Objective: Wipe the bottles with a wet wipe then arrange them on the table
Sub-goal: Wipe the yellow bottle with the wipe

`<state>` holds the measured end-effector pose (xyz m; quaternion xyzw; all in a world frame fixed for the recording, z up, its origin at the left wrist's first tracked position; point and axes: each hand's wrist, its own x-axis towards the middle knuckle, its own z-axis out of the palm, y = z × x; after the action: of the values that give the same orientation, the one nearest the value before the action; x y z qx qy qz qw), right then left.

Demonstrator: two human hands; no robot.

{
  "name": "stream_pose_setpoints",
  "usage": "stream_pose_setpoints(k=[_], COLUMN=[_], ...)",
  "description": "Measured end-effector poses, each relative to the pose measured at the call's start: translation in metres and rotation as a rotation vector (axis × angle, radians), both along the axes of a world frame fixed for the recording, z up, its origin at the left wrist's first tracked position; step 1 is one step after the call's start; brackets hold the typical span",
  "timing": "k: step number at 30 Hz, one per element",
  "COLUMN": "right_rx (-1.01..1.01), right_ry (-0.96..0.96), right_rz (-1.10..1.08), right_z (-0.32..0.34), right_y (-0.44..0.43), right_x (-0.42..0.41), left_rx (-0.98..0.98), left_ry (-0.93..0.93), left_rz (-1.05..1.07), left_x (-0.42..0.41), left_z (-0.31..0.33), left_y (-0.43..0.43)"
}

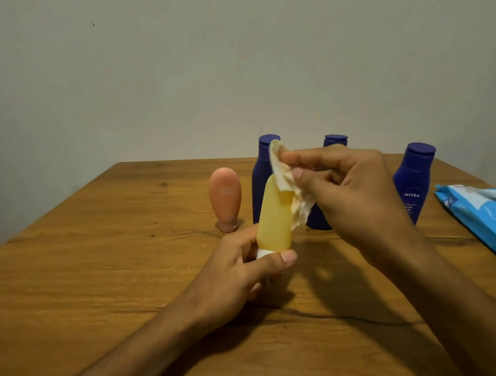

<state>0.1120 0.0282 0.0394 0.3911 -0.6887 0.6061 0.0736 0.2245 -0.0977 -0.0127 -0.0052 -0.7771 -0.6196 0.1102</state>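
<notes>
plain pale wall rises behind a wooden tabletop [98, 276], where we look down on two bare hands at work on a bottle. the left hand [241, 266] grips a translucent yellow bottle [273, 218] by its white cap end, thumb curled across the front, holding it cap-down and raised above the tabletop near the middle. the right hand [351, 184] pinches a crumpled wet wipe [285, 178] between thumb and fingers and presses it against the upper right side of the yellow bottle. behind them we see a pink bottle [225, 198] standing on its cap, and just to its right a tall dark blue bottle [262, 177] standing upright, partly covered by the yellow one. a second dark blue bottle [335, 140] stands farther right, mostly hidden behind the right hand, its cap showing above the knuckles. a third dark blue bottle [415, 182], marked nivea, stands upright toward the right edge, apart from the others. near it, at the right edge of the tabletop, lies a blue pack of wipes [489, 217], cut off by the frame.
</notes>
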Motion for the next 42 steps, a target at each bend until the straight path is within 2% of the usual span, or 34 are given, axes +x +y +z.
stream_pose_setpoints(k=[4,7,9,12,15,19,22,25,28,30,37,42], right_rx=[0.142,0.211,0.153,0.053,-0.001,0.059,0.035,-0.014,0.013,0.059,-0.037,-0.109], right_ry=[0.522,0.699,0.654,0.447,0.311,0.434,0.433,0.276,0.095,0.048,0.037,-0.153], right_rz=[0.067,0.096,0.009,-0.145,-0.061,0.075,-0.012,-0.096,-0.045,-0.012,0.009,0.145], right_z=[-0.002,-0.006,-0.006,-0.005,-0.003,-0.001,-0.001,0.0,-0.001,-0.002,0.002,0.005], right_y=[-0.001,-0.002,-0.002,-0.003,-0.001,-0.001,-0.003,-0.002,-0.001,-0.001,0.0,0.004], right_x=[0.009,0.008,0.006,0.001,0.0,0.006,0.006,0.004,0.004,0.005,0.009,0.004], left_rx=[-0.004,0.025,0.081,0.107,0.131,0.141,0.148,0.148,0.19,0.246,0.32,0.516], left_ry=[0.018,0.034,0.056,0.082,0.091,0.097,0.095,0.068,0.055,0.045,-0.067,-0.085], left_rz=[0.006,0.048,0.048,0.044,0.041,0.011,-0.002,0.011,0.03,0.026,-0.215,-0.365], left_x=[0.001,0.001,0.002,0.002,0.003,0.004,0.004,0.004,0.004,0.003,0.004,0.002], left_z=[-0.001,0.0,0.0,0.001,0.002,0.003,0.003,0.004,0.003,0.004,0.002,0.004], left_y=[0.001,0.001,0.001,0.001,0.001,-0.001,-0.002,-0.001,-0.002,-0.004,-0.01,-0.011])
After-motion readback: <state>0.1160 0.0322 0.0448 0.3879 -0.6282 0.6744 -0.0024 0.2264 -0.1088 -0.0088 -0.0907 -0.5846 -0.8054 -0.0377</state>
